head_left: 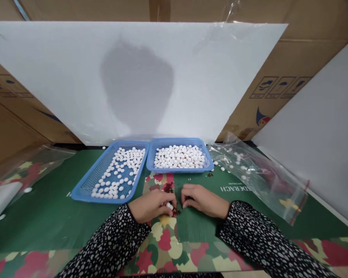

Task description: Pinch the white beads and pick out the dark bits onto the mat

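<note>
My left hand (153,205) is closed around a few small white balls (169,205), which show between thumb and fingers just above the table. Dark reddish-brown bits (168,187) lie in a small heap beside its fingertips, and some are under them. Facing it from the right, my right hand (201,199) has its fingers curled in and pressed together, so whatever they hold is hidden. Beyond the hands stand two blue mesh baskets: the right basket (178,170) is full of white balls, and the left basket (84,189) holds a looser spread of them.
A clear zip bag (274,189) with some white balls lies on the right, and stray balls (222,168) rest near it. Another clear plastic bag (46,158) and a white object (2,199) are at the left. A white board (197,85) stands behind, against cardboard (278,58).
</note>
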Demonstrator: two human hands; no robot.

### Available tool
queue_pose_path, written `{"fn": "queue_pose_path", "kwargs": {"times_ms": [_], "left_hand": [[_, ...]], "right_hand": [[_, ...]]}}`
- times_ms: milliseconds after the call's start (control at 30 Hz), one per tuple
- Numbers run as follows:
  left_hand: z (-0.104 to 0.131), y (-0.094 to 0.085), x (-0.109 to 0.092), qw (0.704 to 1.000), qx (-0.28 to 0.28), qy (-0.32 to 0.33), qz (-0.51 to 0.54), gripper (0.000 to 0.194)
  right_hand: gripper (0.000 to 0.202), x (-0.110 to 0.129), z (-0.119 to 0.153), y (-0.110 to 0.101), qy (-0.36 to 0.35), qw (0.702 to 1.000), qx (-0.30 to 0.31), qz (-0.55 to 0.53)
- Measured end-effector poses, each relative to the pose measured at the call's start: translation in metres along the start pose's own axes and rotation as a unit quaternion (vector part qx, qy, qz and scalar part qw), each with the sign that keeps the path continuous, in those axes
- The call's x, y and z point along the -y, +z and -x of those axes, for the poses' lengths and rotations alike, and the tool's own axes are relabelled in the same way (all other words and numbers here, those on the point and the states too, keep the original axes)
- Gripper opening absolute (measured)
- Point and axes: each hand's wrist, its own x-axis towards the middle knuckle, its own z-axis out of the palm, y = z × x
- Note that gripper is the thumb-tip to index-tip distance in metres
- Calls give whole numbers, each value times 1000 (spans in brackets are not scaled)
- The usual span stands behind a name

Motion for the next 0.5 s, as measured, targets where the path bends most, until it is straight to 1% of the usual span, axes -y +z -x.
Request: {"fn": "queue_pose_path", "kwargs": {"times_ms": [33, 100, 133, 200, 267, 333, 400, 433, 500], "left_hand": [[-1, 2, 1, 1000, -9, 1, -4, 8], [-3, 6, 4, 999, -49, -12, 13, 3], [-5, 8, 5, 996, -76, -26, 43, 4], [-9, 12, 6, 979, -125, -66, 149, 13], [-13, 15, 7, 939, -163, -94, 289, 21], [-15, 17, 7, 888, -196, -98, 406, 26], [-17, 18, 8, 847, -222, -90, 475, 30], [-17, 18, 8, 832, -230, -87, 497, 33], [-16, 18, 8, 816, -238, -83, 520, 38]], "right_hand": [[11, -1, 0, 1, 10, 1000, -19, -15], [11, 0, -2, 2, 44, 995, -53, -77], [10, 0, -2, 3, 62, 988, -65, -124], [6, 2, -4, 5, 80, 965, -85, -233], [8, 6, -7, 6, 75, 939, -108, -319], [14, 10, -9, 6, 68, 919, -138, -362], [19, 14, -10, 6, 70, 908, -173, -375], [20, 15, -11, 6, 71, 903, -192, -377], [22, 18, -11, 6, 72, 898, -223, -373]]}}
